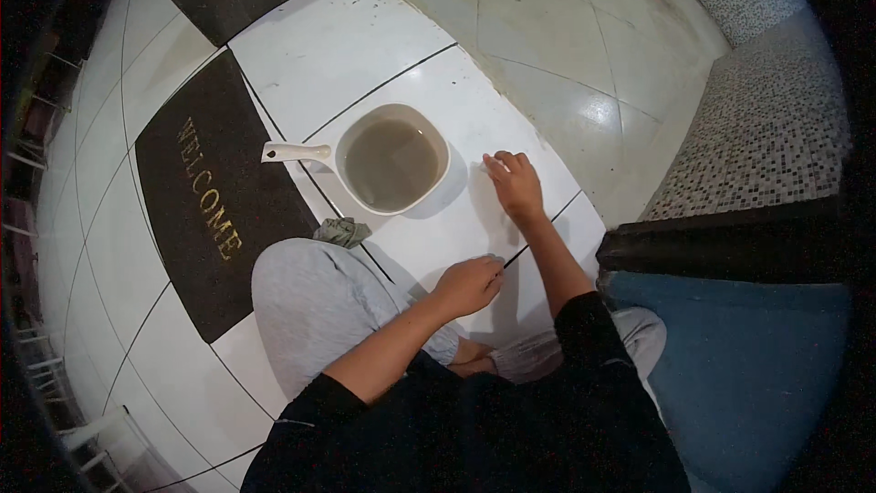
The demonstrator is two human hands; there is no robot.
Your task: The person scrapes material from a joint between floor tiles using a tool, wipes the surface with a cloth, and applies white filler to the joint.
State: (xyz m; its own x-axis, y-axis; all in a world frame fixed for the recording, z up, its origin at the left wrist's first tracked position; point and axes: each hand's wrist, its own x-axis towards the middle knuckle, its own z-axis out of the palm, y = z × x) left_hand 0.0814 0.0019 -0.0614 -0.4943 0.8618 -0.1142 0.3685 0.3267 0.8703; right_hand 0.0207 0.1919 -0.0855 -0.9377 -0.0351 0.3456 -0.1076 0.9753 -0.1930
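"What's on the left?"
"A dark mat (178, 210) on the white tiled floor (338, 46), then a crumpled grey-green cloth (342, 233) beside it."
"And next?"
"A white dipper (392, 112) of cloudy water (391, 164), farther off, handle (297, 152) pointing left."
"Further right?"
"Left hand (467, 286), nearer, fingers curled; right hand (516, 184), right of the dipper, fingertips drawn together. I cannot tell whether either grips anything."

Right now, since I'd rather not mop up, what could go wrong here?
The bare right hand, close by, might knock the white rounded-square plastic dipper and spill its murky grey water. Its pale handle, jutting out toward the dark rectangular doormat, could be snagged and tip it.
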